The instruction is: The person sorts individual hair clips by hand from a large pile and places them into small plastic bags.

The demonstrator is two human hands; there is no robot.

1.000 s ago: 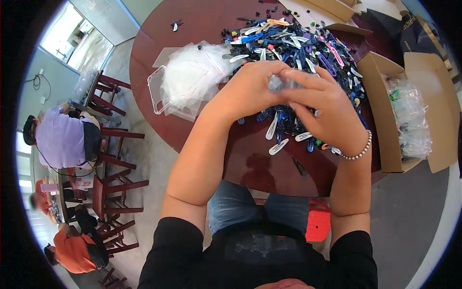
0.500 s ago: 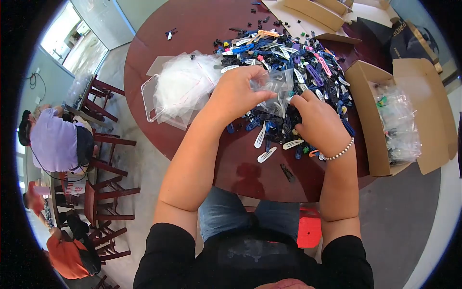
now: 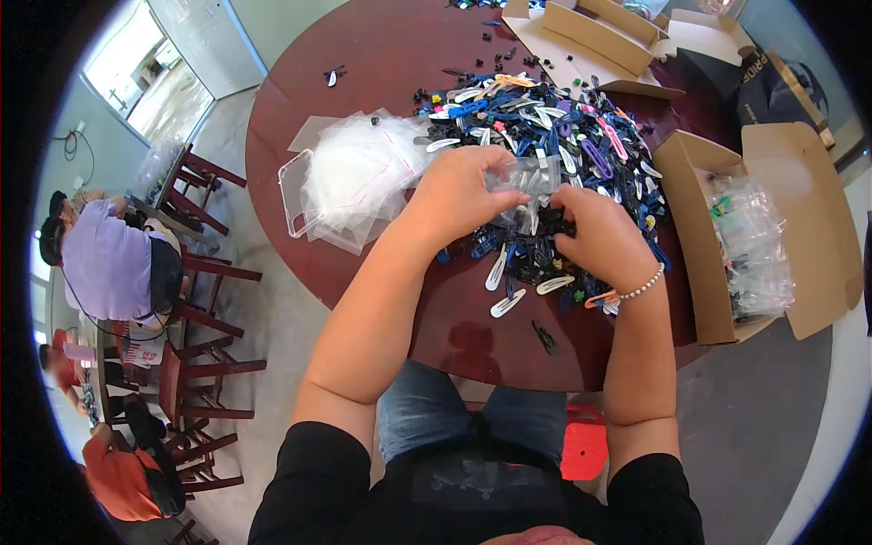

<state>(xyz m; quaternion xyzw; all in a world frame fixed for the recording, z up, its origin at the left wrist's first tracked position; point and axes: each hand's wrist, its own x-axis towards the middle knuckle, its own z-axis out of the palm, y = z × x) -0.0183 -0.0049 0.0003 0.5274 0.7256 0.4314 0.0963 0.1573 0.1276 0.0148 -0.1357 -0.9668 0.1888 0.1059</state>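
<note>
My left hand [image 3: 465, 193] pinches a small clear plastic bag [image 3: 542, 173] between thumb and fingers, above the near part of a heap of hair clips [image 3: 509, 113]. With curled fingers, my right hand [image 3: 601, 227] meets the bag's right side; what those fingertips hold is hidden. The heap mixes black, blue, white, pink and purple clips. Two white snap clips [image 3: 508, 303] lie near its front edge, and a dark clip [image 3: 544, 337] rests closer to me.
Left of the heap, a stack of clear bags [image 3: 359, 177] lies on the round dark-red table [image 3: 445, 341]. An open cardboard box [image 3: 695, 245] with filled bags [image 3: 749, 241] stands right. More cardboard [image 3: 599, 36] is at the back. Several people sit far left, one in a purple shirt [image 3: 109, 259].
My right fingers have shifted slightly down along the bag, which now looks more bunched and flatter. My left hand keeps its hold. The whole view has shifted a little.
</note>
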